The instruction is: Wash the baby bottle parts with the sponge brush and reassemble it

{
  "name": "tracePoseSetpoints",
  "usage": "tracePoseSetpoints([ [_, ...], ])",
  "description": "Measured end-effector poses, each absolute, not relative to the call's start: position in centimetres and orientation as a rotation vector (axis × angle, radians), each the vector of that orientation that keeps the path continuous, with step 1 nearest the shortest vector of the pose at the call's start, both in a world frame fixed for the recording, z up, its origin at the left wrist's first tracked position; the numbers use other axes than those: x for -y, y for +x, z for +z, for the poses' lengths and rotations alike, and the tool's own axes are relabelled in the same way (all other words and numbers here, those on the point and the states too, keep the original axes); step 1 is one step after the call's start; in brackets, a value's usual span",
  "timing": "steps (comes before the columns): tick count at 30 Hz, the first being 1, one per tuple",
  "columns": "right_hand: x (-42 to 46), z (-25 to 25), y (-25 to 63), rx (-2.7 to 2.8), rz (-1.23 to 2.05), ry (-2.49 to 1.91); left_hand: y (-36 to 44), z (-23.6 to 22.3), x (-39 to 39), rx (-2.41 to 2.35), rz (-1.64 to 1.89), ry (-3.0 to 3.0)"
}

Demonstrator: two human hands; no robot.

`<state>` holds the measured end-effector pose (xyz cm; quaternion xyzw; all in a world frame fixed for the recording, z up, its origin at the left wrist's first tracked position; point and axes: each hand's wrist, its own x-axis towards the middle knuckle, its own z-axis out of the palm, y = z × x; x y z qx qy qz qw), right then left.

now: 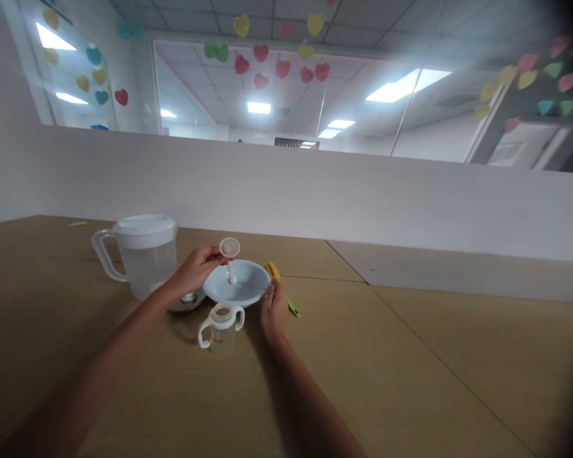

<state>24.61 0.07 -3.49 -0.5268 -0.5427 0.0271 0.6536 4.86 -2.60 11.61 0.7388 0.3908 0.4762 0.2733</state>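
Observation:
My left hand (pixel 201 262) is closed on a straw insert (pixel 230 247), a round translucent disc with a thin tube and a small weight at its lower end. The tube hangs over a white bowl (pixel 239 299). At the bowl's right rim, my right hand (pixel 274 310) is closed on the edge. In front of the bowl stands a clear baby bottle (pixel 223 331), its top uncovered, with a white two-handled collar. Behind my right hand are a yellow item (pixel 272 271) and a green handle (pixel 293 308); whether they are one object I cannot tell.
A lidded translucent pitcher (pixel 150 261) stands on the left, its handle pointing left. Between it and the bowl lies a metal dish (pixel 188 305), partly behind my left forearm. A small pale piece (pixel 77 223) lies near the table's back. A white wall (pixel 315 197) borders the table (pixel 410 381).

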Motion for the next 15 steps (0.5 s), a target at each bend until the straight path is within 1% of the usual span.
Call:
tracePoseSetpoints([
  [6,-0.2,-3.5,24.6,1.226,0.103,-1.204,5.4,10.7,7.2,-0.971,1.213,2.15],
  [10,-0.4,-3.7,24.6,1.224,0.051,-1.18,5.4,10.1,7.9,-1.026,1.224,2.237],
  [15,-0.6,-3.9,24.9,1.272,-0.093,-1.071,4.8,9.9,7.7,-1.051,1.238,2.225],
])
